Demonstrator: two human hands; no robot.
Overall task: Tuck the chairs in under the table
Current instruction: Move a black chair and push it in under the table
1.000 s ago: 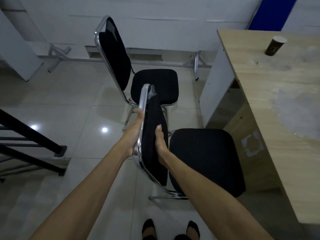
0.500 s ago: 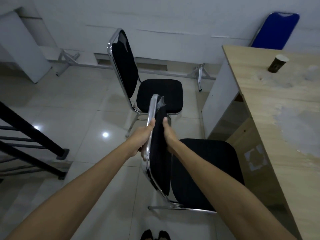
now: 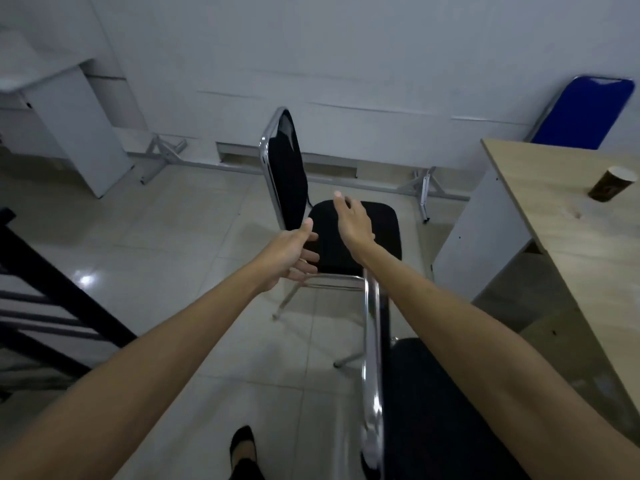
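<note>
Both hands empty and spread, reaching toward the middle of the frame. Left hand point(image 3: 292, 252) open, fingers loosely curled, just below the lower edge of the far chair's point(image 3: 353, 233) backrest; contact there impossible to judge. Right hand point(image 3: 353, 221) open, palm down, hovering over that chair's black seat. Far chair standing on the tiled floor point(image 3: 173, 237) at centre, chrome frame, backrest to the left, clear of the bench point(image 3: 568, 244) at right. Near chair point(image 3: 433, 410) at lower right, chrome back rail running up the frame under the right forearm, seat beside the bench edge. Paper cup point(image 3: 611, 184) upright on the bench, far right. Blue chair point(image 3: 585, 112) behind the bench, upper right.
</note>
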